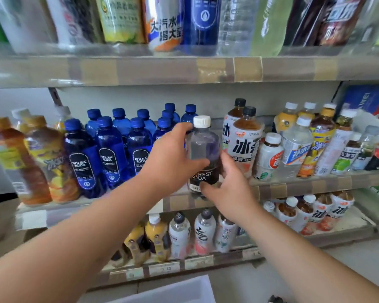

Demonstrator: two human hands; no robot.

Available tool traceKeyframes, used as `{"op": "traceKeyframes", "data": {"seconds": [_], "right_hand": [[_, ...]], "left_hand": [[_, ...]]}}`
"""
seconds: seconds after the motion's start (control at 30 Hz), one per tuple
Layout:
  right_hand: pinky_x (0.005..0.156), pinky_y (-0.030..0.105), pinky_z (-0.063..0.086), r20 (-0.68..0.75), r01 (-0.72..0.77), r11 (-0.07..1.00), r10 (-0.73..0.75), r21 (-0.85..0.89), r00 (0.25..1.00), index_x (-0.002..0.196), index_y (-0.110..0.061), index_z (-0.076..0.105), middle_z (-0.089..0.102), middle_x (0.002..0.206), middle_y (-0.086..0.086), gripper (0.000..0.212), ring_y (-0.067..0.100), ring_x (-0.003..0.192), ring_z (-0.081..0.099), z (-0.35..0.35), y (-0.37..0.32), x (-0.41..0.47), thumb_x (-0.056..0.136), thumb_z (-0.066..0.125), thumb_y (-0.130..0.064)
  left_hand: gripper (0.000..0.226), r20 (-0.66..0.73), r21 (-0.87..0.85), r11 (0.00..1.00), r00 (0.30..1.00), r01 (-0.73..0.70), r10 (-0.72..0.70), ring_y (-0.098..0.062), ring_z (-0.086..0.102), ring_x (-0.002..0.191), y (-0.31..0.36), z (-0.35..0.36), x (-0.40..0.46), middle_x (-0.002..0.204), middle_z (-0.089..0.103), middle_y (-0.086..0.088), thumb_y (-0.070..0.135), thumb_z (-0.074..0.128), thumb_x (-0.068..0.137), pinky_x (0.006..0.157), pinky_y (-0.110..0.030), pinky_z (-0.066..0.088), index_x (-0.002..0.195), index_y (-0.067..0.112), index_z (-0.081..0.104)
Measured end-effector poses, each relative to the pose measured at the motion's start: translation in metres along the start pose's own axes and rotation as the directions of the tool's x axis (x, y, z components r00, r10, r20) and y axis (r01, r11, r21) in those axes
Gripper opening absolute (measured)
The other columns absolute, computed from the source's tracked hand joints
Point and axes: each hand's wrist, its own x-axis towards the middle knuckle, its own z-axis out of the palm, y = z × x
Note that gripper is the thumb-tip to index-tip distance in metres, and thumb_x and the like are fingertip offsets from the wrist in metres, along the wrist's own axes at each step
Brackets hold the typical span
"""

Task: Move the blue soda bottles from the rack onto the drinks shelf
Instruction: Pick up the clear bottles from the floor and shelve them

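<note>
2 amber tea bottles [29, 158] stand at the left end of the middle drinks shelf [293, 186], blurred. Just to their right is a cluster of blue soda bottles [109, 149] with blue caps and black "BOLSA SODA" labels, 3 in the front row and more behind them, all upright on the shelf. Right of the cluster, the left hand [173, 158] wraps its fingers and thumb around the upper body of a clear bottle [205, 154] with a white cap and a black "FOREST SODA" label. That bottle is upright at the shelf's front edge, touching or nearly touching the blue ones. The right hand [225, 184] grips the same bottle lower down, fingers curled over its label. Further right stand 2 black-capped tea bottles [243, 138], then a mix of white-capped drinks [298, 145]. Below, the lower shelf [337, 235] holds more bottles.
</note>
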Motion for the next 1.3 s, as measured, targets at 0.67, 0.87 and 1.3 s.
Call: {"op": "traceKeyframes", "data": {"seconds": [0.67, 0.87, 1.3], "right_hand": [[0.072, 0.021, 0.04, -0.021, -0.042, 0.986, 0.039, -0.164, 0.999, 0.125, -0.014, 0.05, 0.06, 0.104, -0.004, 0.056, 0.019, 0.099, 0.062, 0.033, 0.035, 0.087, 0.074, 0.072, -0.003], [0.083, 0.029, 0.046, -0.017, -0.064, 0.987, 0.062, -0.148, 0.998, 0.126, -0.014, 0.048, 0.063, 0.111, 0.0, 0.059, 0.019, 0.102, 0.061, 0.041, 0.049, 0.096, 0.074, 0.074, -0.003], [0.068, 0.031, 0.044, 0.029, -0.106, 0.958, 0.118, -0.265, 0.993, 0.126, -0.01, 0.04, 0.063, 0.11, 0.012, 0.061, 0.031, 0.096, 0.063, 0.047, 0.063, 0.116, 0.074, 0.072, -0.011]], "left_hand": [[0.043, 0.176, 0.716, 0.688, 0.984, -0.115, -0.019, -0.03, 0.052, 0.074, 0.015, 0.017, 0.098, 0.077, 0.046, -0.004, 0.011, 0.071, 0.08, 0.053, -0.033, 0.037, 0.115, 0.008, 0.046], [0.045, 0.174, 0.744, 0.658, 0.984, -0.111, -0.031, -0.035, 0.064, 0.098, 0.005, 0.034, 0.109, 0.105, 0.061, -0.012, 0.005, 0.067, 0.085, 0.062, -0.037, 0.043, 0.124, 0.006, 0.045], [0.038, 0.137, 0.831, 0.551, 0.988, -0.076, -0.069, -0.026, 0.048, 0.079, -0.001, 0.044, 0.118, 0.103, 0.058, -0.009, 0.009, 0.064, 0.087, 0.063, -0.034, 0.04, 0.122, 0.008, 0.049]]}}
